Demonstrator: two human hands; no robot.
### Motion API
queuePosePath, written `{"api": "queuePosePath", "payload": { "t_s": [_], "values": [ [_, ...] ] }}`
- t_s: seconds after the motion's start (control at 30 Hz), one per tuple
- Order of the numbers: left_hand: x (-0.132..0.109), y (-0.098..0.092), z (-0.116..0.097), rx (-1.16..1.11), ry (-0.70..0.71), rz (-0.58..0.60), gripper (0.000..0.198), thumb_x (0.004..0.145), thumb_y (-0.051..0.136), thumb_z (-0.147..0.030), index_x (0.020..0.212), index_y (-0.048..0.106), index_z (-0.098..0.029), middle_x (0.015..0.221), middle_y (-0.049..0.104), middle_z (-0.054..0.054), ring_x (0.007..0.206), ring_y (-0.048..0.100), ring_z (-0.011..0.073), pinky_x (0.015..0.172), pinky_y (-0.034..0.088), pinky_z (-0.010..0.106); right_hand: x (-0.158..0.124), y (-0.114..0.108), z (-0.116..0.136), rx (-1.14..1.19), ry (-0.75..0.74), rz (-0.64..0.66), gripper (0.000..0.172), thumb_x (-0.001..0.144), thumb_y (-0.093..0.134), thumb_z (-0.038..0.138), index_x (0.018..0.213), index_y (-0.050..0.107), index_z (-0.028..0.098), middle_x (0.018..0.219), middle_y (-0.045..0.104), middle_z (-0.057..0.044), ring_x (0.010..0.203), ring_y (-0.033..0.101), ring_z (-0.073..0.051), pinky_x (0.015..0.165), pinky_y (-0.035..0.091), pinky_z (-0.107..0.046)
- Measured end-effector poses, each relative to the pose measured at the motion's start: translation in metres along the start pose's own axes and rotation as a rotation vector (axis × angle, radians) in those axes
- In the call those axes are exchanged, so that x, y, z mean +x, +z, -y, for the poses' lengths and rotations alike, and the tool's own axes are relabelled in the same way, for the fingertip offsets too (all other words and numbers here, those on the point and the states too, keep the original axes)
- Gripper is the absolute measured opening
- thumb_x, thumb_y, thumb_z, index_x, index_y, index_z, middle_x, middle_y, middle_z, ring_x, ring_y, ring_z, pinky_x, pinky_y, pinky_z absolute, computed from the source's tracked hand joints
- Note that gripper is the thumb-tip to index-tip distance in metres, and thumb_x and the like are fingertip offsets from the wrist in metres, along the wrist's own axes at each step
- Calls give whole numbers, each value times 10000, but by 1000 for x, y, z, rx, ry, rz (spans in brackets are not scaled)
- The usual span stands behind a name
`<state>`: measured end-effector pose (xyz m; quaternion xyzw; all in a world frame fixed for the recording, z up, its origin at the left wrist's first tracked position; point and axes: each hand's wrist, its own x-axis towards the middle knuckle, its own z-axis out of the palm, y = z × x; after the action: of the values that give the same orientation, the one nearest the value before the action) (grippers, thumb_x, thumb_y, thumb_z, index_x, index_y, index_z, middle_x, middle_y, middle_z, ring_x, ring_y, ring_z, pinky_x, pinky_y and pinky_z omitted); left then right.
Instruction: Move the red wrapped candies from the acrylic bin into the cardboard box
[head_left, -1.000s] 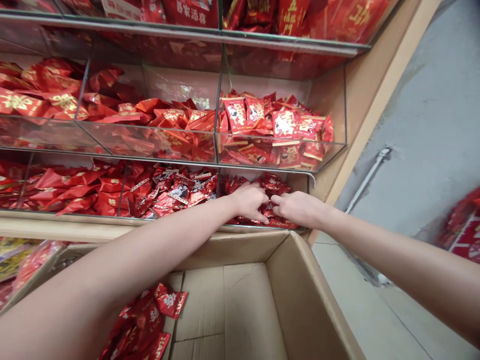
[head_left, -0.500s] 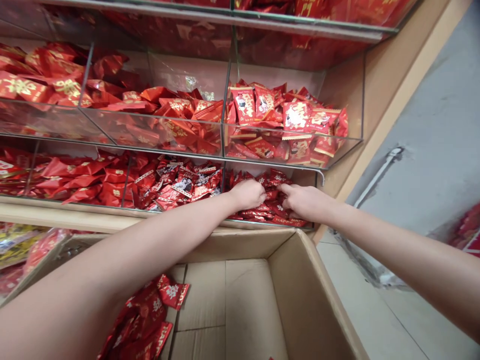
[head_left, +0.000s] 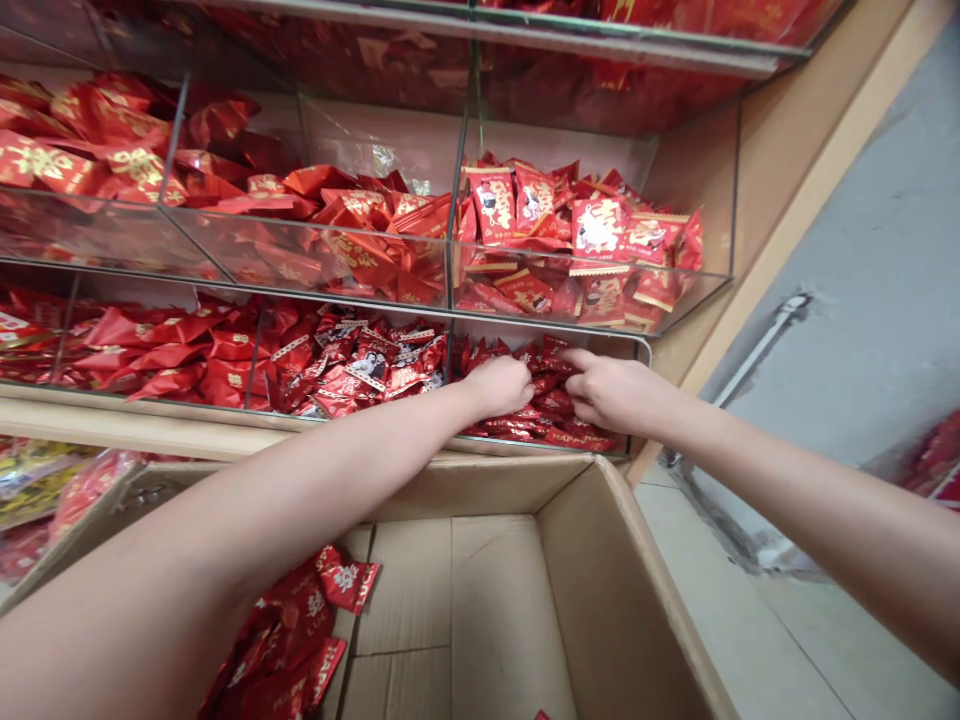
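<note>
At the far left, yellow packets lie below a row of clear-walled display bins packed with red foil packets. Beneath the person's arms stands an open cardboard box, with a heap of red packets on its base at the left side. The left hand is curled down onto the small red packets in the lower right bin, its fingers hidden, so I cannot tell whether it grips any. Just beside it, the right hand rests half-curled on the same pile, its fingertips touching packets, and any grip cannot be told. Above them, a bin holds larger printed red packets. Further right are a wooden frame and a grey wall
</note>
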<state>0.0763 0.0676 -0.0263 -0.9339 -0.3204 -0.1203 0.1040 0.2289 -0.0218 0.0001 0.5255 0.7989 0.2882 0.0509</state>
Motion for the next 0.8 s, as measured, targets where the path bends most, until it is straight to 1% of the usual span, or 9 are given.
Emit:
{"api": "queuePosePath", "payload": {
  "t_s": [0.1,0.17,0.23,0.3,0.4,0.5,0.6,0.7,0.8],
  "values": [
    [1,1,-1,25,18,5,339,793,358,-297,782,654,-132,749,648,116,707,606,186,666,441,266,-6,-20,-6,23,84,-47,219,751,413,271,746,593,146,976,560,-97,725,549,-147,583,386,-230],
    [1,2,-3,41,60,7,322,796,371,-308,780,644,-137,770,647,113,744,602,194,688,436,275,-16,-34,-8,26,165,-88,198,740,410,259,713,571,148,811,580,-78,690,541,-153,582,378,-234],
    [2,3,-6,56,115,8,274,788,398,-297,791,626,-145,797,645,108,773,596,205,697,431,285,-29,-44,-9,18,247,-143,191,739,396,266,695,549,160,736,572,-58,643,532,-154,556,368,-242],
    [1,3,-10,71,163,6,219,778,414,-254,859,589,-150,805,640,105,767,593,212,673,431,291,-44,-50,-8,9,316,-204,190,741,389,286,698,536,173,722,572,-44,607,526,-153,528,358,-248],
    [0,4,-15,96,216,7,253,756,432,-198,999,488,-150,783,629,106,716,591,222,606,427,294,-65,-49,-7,36,368,-299,179,732,413,321,712,531,187,728,583,-26,582,525,-144,513,364,-249],
    [0,5,-20,126,266,20,296,729,460,-177,1023,436,-160,755,620,95,683,586,225,573,417,289,-83,-43,-7,107,374,-362,166,727,431,314,738,538,188,768,605,-19,575,534,-127,515,382,-240],
    [3,8,-24,155,300,23,300,722,469,-169,1017,420,-162,757,614,93,700,582,220,591,413,283,-94,-37,-5,161,373,-381,156,732,437,291,747,544,179,779,617,-21,544,534,-106,492,389,-220],
    [9,12,-30,183,313,9,237,770,406,-160,1007,416,-159,754,612,98,719,578,218,617,412,296,-101,-31,-3,197,380,-381,147,735,446,285,738,548,178,767,621,-22,511,526,-97,471,388,-213],
    [15,17,-34,205,318,-4,203,805,354,-161,998,415,-147,728,610,100,709,576,221,617,410,307,-104,-26,-1,238,387,-375,126,732,455,265,721,546,179,797,627,-31,540,543,-103,493,402,-211]
  ]
}}
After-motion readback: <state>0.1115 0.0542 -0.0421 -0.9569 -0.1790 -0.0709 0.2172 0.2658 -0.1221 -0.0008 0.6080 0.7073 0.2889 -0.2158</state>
